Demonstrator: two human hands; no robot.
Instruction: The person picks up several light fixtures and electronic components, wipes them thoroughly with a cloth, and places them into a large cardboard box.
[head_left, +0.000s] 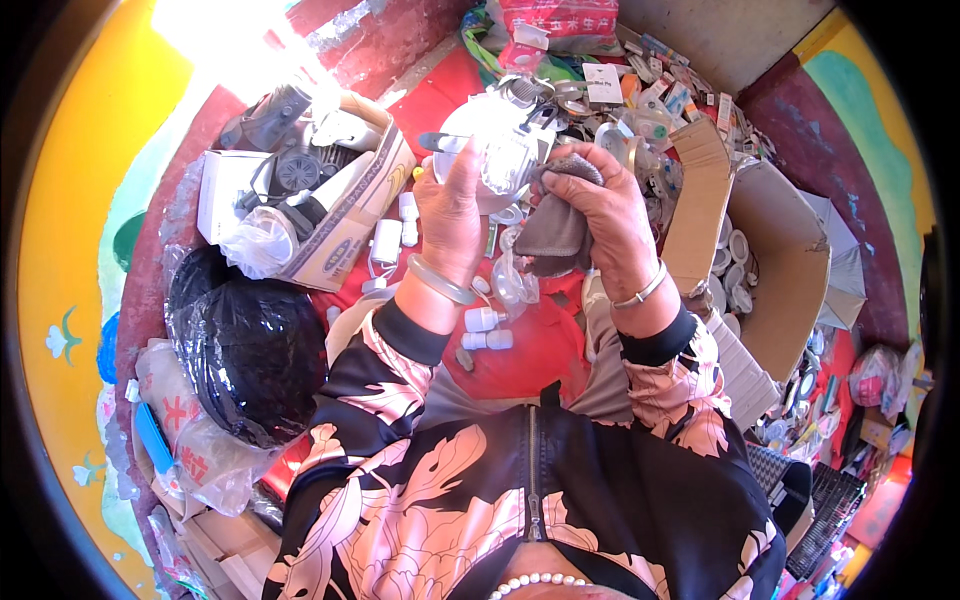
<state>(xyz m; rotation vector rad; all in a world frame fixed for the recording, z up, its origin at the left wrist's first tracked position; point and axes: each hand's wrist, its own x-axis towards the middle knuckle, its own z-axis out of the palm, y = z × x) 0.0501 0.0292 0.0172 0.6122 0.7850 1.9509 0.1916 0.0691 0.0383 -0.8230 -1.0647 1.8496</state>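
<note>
My left hand (453,215) is closed at the left edge of a white rounded thing with a shiny, glassy front (506,165), which it seems to hold. Its exact kind I cannot make out. A dark flat oval piece (441,142) sticks out beside the left thumb. My right hand (605,205) pinches a grey-brown cloth (553,232) that hangs in folds, close to the right side of the white thing. Below the hands, white cylindrical fittings (487,340) and a white fitting with a wire (387,242) lie on a red sheet (525,362).
At left stands a carton (350,215) of dark and white devices, with a black plastic bag (245,345) nearer me. An open carton (785,270) on the right holds white round parts. Small boxes and loose parts (655,95) pile up at the back. A dark keyboard (832,510) lies at lower right.
</note>
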